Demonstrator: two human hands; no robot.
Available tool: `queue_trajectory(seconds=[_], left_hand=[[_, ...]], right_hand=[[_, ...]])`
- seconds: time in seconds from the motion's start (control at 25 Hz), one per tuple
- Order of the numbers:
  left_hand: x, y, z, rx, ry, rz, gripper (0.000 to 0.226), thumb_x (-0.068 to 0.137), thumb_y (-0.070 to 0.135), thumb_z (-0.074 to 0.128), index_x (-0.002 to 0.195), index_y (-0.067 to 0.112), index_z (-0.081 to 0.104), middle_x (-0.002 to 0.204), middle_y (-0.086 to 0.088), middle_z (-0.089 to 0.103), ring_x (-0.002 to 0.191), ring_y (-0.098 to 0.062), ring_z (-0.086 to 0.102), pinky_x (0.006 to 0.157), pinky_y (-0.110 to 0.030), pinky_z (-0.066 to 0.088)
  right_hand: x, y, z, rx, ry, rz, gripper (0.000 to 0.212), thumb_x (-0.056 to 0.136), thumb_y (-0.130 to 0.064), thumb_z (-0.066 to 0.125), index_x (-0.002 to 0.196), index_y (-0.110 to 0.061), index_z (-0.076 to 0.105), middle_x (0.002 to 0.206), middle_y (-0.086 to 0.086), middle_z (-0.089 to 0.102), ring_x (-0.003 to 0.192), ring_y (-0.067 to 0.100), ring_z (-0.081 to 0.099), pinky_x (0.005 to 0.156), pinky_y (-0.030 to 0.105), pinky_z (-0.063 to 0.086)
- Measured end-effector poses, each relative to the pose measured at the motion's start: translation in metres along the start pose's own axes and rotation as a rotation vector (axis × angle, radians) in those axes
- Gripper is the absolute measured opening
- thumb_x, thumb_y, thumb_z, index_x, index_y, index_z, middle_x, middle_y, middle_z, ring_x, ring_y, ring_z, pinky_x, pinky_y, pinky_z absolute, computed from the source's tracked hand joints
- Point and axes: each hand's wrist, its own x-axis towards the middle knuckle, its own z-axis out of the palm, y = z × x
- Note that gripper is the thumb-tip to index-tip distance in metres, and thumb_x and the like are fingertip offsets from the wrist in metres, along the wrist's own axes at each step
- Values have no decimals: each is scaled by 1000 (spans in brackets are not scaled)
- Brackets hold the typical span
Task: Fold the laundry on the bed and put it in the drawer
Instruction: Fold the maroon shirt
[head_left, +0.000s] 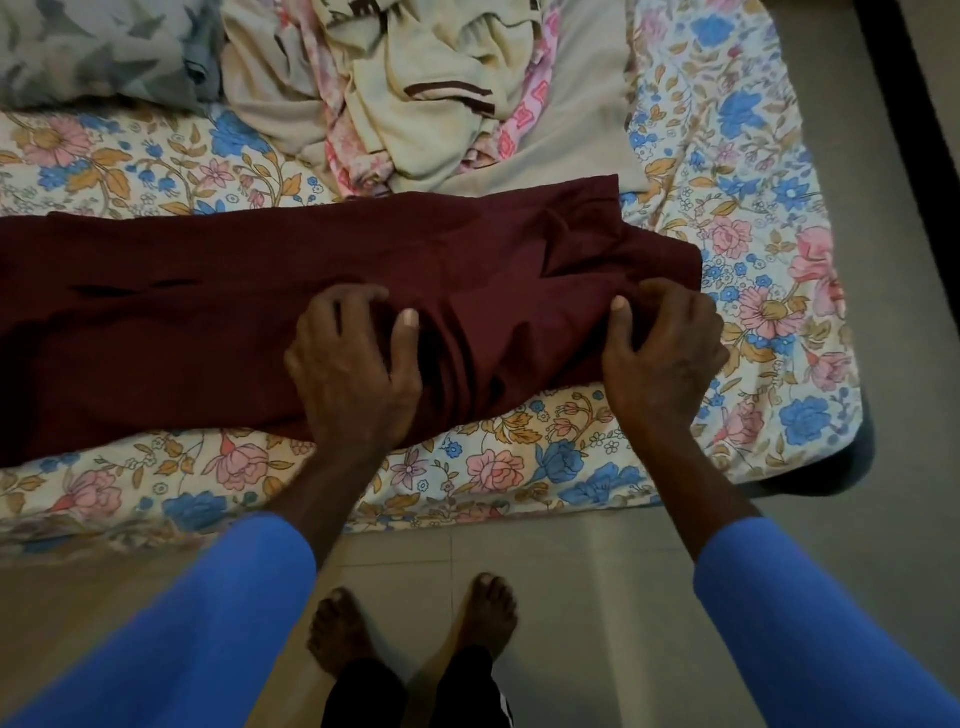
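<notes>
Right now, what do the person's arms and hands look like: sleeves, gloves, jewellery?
Both arms wear plain bright blue long sleeves, the left sleeve and the right sleeve, which end partway up the forearms. The left hand and right hand are bare: no gloves, and no rings, watch or markings are visible.

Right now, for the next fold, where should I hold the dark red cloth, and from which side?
Hold the dark red cloth at its short right end, coming from the near edge of the bed. It lies as one long band running left, so that free end should fold over. The right hand grips it there.
</notes>
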Motion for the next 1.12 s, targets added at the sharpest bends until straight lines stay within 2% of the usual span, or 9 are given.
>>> queue_trajectory(seconds=[0.12, 0.24, 0.32, 0.44, 0.6, 0.8, 0.96, 1.04, 1.12], left_hand=[[-60, 2, -5, 147, -21, -116, 49, 89, 66, 62, 115, 25, 58, 114, -2, 52, 109, -24, 51, 88, -40, 34], [-89, -12, -1, 262, -129, 15, 39, 81, 48, 81, 106, 21, 65, 109, -3, 52, 103, -27, 51, 84, -44, 42], [-85, -19, -9, 166, -118, 45, 26, 83, 35, 81, 98, 20, 67, 107, -2, 53, 100, -26, 51, 82, -43, 45], [-72, -17, -38, -62, -87, 90, 17, 92, 36, 71, 93, 22, 62, 96, 5, 59, 90, -15, 58, 80, -41, 50], [-46, -3, -87, -200, -157, 59, 18, 106, 35, 55, 93, 23, 53, 65, 8, 53, 62, -8, 56, 53, -18, 39], [-23, 9, -100, -71, -27, 106, 13, 106, 31, 58, 97, 22, 55, 79, 9, 56, 70, -8, 50, 63, -23, 33], [-47, 22, -87, -205, 20, -36, 14, 106, 33, 54, 100, 20, 51, 70, 16, 50, 61, 0, 54, 57, -11, 36], [-62, 17, -90, -38, 15, 47, 21, 101, 43, 61, 101, 22, 56, 67, 23, 44, 56, 8, 41, 68, -22, 38], [-72, 5, -95, 265, -166, 117, 41, 91, 64, 63, 102, 24, 64, 66, 23, 40, 59, 10, 31, 75, -31, 33]], right_hand=[[-32, -7, 12, 390, 16, -87, 13, 103, -19, 53, 110, -12, 61, 106, 4, 61, 98, 18, 59, 86, 43, 52], [-42, -4, 32, 526, -198, -249, 38, 98, -2, 48, 133, -10, 60, 128, 4, 61, 118, 16, 60, 100, 43, 52], [-37, 3, 44, 505, -237, -241, 49, 98, -7, 48, 147, -11, 51, 143, 5, 54, 131, 16, 53, 110, 40, 46], [-34, 14, 49, 424, -304, -330, 55, 104, -23, 48, 157, -11, 35, 158, 7, 40, 146, 18, 40, 119, 32, 36], [-31, 18, 52, 265, -321, -408, 69, 104, -35, 49, 163, -13, 23, 168, 9, 25, 153, 23, 29, 123, 41, 32], [-32, -2, 55, 57, -430, -339, 110, 86, -62, 71, 165, -15, 11, 173, 9, 9, 156, 32, 20, 119, 53, 33], [-45, -21, 64, -69, -487, -268, 143, 66, -90, 66, 165, -12, -1, 173, 14, -2, 159, 33, 7, 127, 52, 11], [-46, -26, 66, -133, -508, -225, 147, 64, -87, 70, 165, -10, -5, 173, 15, -4, 160, 33, 3, 128, 51, 6], [-46, -29, 66, -173, -537, -201, 144, 69, -78, 75, 164, -9, -8, 173, 15, -6, 160, 31, -1, 128, 50, 3]])
